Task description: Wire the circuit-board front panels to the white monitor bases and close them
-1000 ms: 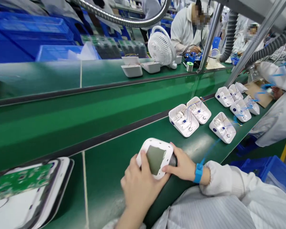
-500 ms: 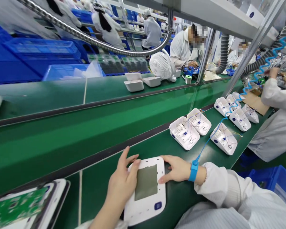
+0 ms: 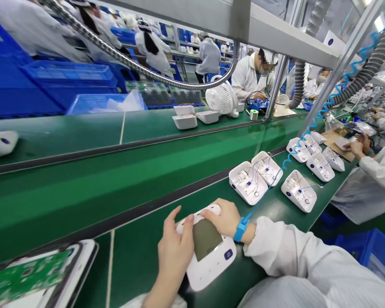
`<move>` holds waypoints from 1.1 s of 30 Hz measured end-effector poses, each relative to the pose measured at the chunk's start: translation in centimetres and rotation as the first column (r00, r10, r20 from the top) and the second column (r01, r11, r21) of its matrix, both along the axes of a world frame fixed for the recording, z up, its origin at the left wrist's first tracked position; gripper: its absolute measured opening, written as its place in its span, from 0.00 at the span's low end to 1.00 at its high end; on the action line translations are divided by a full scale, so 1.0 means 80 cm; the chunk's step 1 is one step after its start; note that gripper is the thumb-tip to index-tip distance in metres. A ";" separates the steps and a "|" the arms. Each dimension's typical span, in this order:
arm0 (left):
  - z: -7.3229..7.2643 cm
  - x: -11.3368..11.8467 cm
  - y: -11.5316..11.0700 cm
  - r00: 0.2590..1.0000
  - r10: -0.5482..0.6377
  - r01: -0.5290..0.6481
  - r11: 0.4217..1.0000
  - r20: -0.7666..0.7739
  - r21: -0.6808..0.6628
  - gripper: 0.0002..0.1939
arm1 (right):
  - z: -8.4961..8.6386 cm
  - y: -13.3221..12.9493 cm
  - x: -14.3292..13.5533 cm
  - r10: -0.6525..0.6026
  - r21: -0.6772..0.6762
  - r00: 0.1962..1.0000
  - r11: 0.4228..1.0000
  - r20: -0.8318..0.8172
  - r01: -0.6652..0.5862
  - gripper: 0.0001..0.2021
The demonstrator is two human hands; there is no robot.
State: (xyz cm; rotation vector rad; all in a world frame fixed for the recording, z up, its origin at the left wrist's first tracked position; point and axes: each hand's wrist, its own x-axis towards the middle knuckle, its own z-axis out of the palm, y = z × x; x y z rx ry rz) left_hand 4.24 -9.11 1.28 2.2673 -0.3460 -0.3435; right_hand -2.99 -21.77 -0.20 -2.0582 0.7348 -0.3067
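Both hands grasp a white panel: the left hand (image 3: pixel 176 250) holds its left edge with the thumb on the face, while the right hand (image 3: pixel 225 219) grips the upper right corner, thumb near the grey-green screen (image 3: pixel 207 240). The white panel (image 3: pixel 207 271) is tilted over the near side of the green counter (image 3: pixel 141 261), its dark blue button (image 3: pixel 228 254) towards the lower right; whether it touches the surface, I cannot tell. A blue strap (image 3: pixel 241 229) circles the right wrist, joined to a coiled blue cord (image 3: pixel 321 115). Well to the left lies a green circuit board (image 3: pixel 28 271) on stacked panels. Beyond the right hand sit open white housings (image 3: pixel 249 192) with thin wires inside. Farther back, a white fan (image 3: pixel 221 100) stands beside white shells (image 3: pixel 184 122), near a seated co-worker (image 3: pixel 247 77).
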 end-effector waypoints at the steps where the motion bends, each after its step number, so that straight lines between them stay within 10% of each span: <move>1: 0.000 0.004 -0.001 1.000 -0.010 0.010 1.000 0.009 0.010 0.32 | 0.001 0.000 0.000 0.002 -0.015 1.000 1.000 0.001 -0.002 0.17; 6: -0.004 0.012 0.000 0.963 -0.203 0.197 0.979 0.177 0.048 0.37 | 0.024 -0.006 -0.005 0.065 -0.305 0.963 0.941 -0.261 -0.146 0.26; 11: -0.036 -0.034 0.034 0.662 -0.480 0.371 0.877 0.576 0.304 0.54 | 0.062 -0.016 -0.036 0.095 -0.437 0.892 0.846 -0.442 -0.306 0.29; 16: -0.066 -0.043 0.057 0.596 -0.554 0.447 0.830 0.581 0.332 0.59 | 0.094 -0.011 -0.059 0.201 -0.519 0.839 0.706 -0.506 -0.482 0.20; 21: -0.061 -0.018 0.049 0.501 -0.690 0.655 0.697 0.522 0.292 0.43 | 0.084 0.001 -0.039 0.690 -0.644 0.558 0.173 -0.460 -0.745 0.36; 23: -0.054 -0.020 0.046 0.506 -0.689 0.651 0.700 0.519 0.295 0.43 | 0.076 0.001 -0.034 0.740 -0.630 0.459 0.060 -0.493 -0.774 0.38; 33: -0.047 -0.039 0.054 0.574 -0.695 0.704 0.689 0.432 0.173 0.62 | 0.061 0.000 -0.045 0.755 -0.504 0.393 0.096 -0.526 -0.858 0.45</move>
